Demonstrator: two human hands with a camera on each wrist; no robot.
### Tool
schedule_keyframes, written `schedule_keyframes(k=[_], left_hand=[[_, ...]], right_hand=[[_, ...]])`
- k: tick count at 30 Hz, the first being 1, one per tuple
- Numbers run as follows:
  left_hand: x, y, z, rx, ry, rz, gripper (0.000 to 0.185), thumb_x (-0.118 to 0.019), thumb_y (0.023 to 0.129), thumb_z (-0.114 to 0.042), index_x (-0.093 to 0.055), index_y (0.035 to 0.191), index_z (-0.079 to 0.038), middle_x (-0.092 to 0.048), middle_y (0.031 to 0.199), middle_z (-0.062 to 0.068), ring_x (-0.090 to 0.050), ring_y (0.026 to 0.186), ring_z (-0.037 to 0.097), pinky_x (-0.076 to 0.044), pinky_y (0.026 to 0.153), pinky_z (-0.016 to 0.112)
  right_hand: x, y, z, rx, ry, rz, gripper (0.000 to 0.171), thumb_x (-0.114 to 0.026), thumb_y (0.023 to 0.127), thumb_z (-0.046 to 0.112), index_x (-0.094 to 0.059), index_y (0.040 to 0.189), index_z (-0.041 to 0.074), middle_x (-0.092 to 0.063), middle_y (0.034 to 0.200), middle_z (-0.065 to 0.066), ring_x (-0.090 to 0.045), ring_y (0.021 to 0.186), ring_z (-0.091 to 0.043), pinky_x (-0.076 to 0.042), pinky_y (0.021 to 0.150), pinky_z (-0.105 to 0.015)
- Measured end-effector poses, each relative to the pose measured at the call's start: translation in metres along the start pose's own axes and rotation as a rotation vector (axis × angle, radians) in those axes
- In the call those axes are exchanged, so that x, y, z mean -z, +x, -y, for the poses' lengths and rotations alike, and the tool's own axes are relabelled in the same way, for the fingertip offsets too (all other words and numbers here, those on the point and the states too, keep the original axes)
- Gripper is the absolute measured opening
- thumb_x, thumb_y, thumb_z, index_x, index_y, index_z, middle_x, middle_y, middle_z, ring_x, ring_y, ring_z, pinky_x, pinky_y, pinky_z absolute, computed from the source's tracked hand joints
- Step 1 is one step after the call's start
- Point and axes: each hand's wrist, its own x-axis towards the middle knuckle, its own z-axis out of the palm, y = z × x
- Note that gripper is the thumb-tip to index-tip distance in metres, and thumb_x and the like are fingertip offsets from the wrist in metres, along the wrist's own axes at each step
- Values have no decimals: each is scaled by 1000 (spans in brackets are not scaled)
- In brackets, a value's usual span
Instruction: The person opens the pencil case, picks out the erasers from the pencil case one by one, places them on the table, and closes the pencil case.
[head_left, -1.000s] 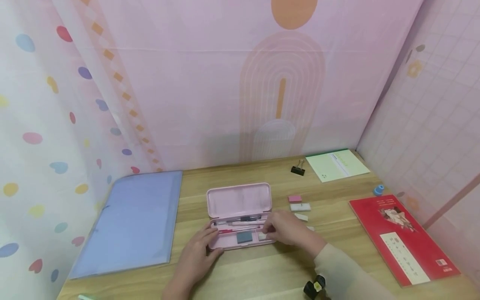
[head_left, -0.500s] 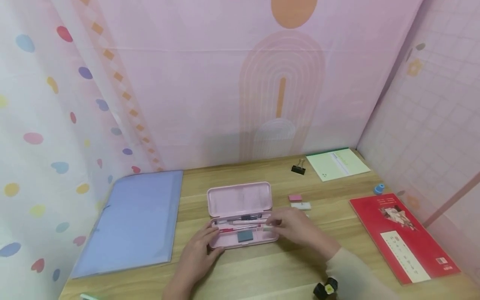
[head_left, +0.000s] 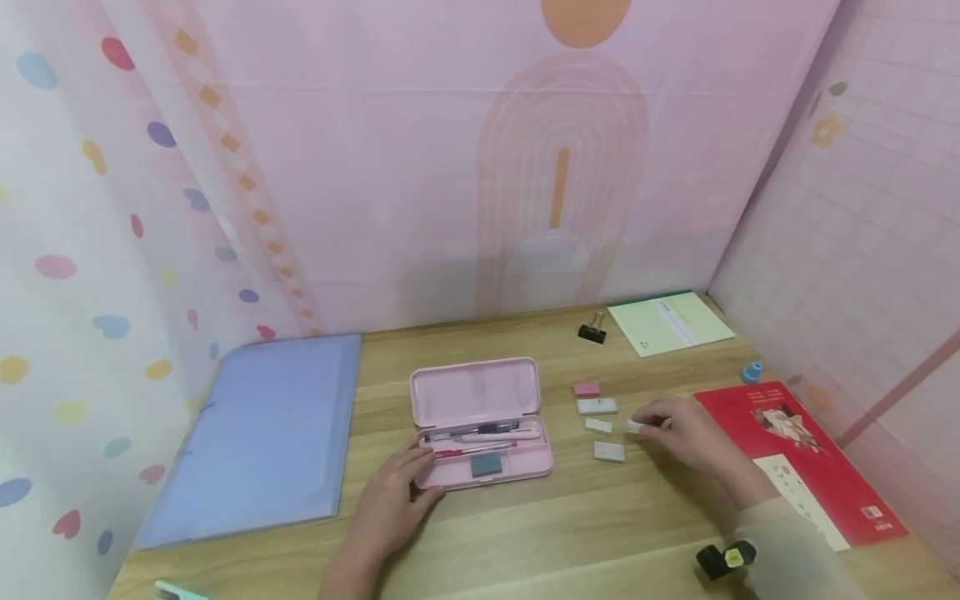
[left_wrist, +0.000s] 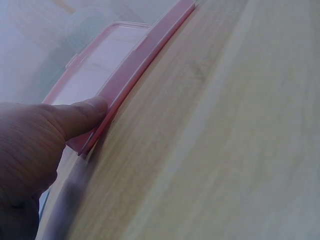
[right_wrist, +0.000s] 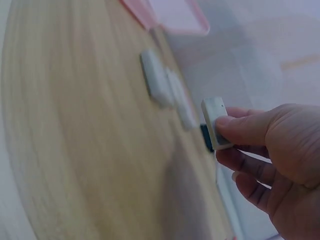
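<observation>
Nearest on the wooden surface, the left hand rests against the near left corner of the open pink pencil case, thumb pressed to its rim and fingers laid loosely along it, steadying rather than clasping. To the right, the right hand hovers just above the surface with its grip narrowed to a pinch on a small white eraser, held between thumb and fingertips beside the red book. By the look of it, the step in hand is setting this eraser down among the loose pieces, which would call for lowering it into the free spot and easing the pinch open. Three more white erasers and a pink one lie between the case and that hand, close enough to be nudged. Inside the case sit pens and a grey block. Farther off lie a blue folder at the left, a black binder clip and a green notepad.
</observation>
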Motion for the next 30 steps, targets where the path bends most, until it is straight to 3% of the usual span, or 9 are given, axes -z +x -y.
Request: schedule_keyframes(k=[17,30], left_hand=[[1,-2,0,-5,-8,-24,53,-81,78,-32,-66,122,-6,-58,133,6,-44,133,23,-37,109,44],[2,-2,-1,-4,-8,-21,53,-81,78,-33,-66,122,-7,-59,132,6,-44,133,23,-37,109,44]], right_hand=[[-9,9,-18,-59,-17,-12,18,-72,86,10,-75,102,15,-70,99,-2,-62,90,-19,-55,82,-43],[-15,9,-21,-59,-6,-56,17,-70,88,13,-74,105,12,-70,103,-6,-61,88,-19,-55,79,-42]])
